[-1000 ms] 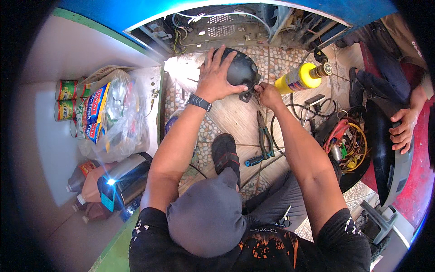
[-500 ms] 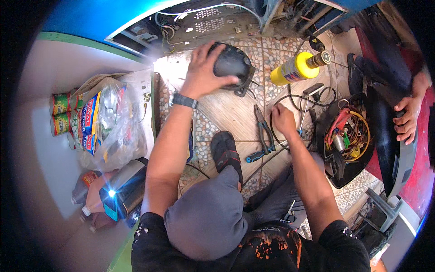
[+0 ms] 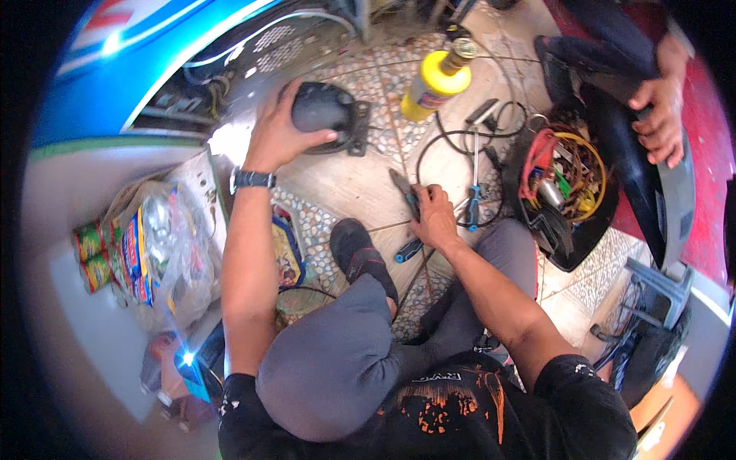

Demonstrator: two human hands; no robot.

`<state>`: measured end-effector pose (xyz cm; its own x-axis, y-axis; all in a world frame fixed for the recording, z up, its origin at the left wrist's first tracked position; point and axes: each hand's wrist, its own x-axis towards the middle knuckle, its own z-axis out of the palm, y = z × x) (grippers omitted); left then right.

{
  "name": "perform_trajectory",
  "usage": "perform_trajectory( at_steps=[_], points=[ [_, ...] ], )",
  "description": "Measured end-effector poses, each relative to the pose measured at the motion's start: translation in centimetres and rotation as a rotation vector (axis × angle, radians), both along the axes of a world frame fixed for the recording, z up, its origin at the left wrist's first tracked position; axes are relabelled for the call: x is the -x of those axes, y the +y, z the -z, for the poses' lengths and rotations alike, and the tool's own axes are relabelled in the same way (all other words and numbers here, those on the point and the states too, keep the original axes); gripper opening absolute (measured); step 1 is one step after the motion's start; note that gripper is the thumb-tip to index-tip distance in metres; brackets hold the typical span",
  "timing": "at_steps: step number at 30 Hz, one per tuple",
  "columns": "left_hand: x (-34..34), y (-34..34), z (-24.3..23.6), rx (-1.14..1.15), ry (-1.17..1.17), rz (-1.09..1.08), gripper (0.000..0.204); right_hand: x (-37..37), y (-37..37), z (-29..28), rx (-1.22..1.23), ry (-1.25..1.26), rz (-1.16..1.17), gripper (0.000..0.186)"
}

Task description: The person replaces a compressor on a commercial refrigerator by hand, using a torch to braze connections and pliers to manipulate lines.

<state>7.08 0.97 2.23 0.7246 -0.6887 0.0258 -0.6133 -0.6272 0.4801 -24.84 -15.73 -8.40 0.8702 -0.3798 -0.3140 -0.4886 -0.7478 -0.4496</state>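
My left hand grips the left side of a black, dome-topped metal unit on the tiled floor, thumb across its front. My right hand is closed around the handles of dark pliers, whose head points away from me. A yellow gas canister with a brass top stands beyond them. A blue-handled screwdriver and black cable loops lie right of my right hand. A blue-and-black tool handle shows just below it.
An open blue cabinet stands ahead. At left are bagged packets, cans and bottles. A black bag of tools sits at right, beside another person's hand on a long black seat-like piece. My knee and foot fill the lower middle.
My right hand has left the black unit and moved down onto the pliers. My left hand stays on the unit. The view has turned, shifting the scene within the picture.
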Motion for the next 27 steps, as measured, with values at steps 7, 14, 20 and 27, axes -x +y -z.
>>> perform_trajectory(
  at_steps=[7,14,20,27],
  points=[
    [0.3,-0.6,0.9,-0.007,-0.027,0.003,0.11,4.7,-2.3,-0.8,-0.007,-0.02,0.026,0.06],
    [-0.6,0.5,0.9,-0.054,-0.036,0.131,0.13,7.4,-8.3,-11.5,-0.159,-0.259,0.156,0.037],
    [-0.4,1.7,-0.8,-0.146,-0.148,0.28,0.149,14.0,-18.0,-11.9,0.211,-0.244,0.466,0.03],
    [0.2,0.6,-0.2,-0.09,-0.139,0.257,0.134,19.2,-26.5,-5.8,0.077,-0.164,0.93,0.038]
  ],
)
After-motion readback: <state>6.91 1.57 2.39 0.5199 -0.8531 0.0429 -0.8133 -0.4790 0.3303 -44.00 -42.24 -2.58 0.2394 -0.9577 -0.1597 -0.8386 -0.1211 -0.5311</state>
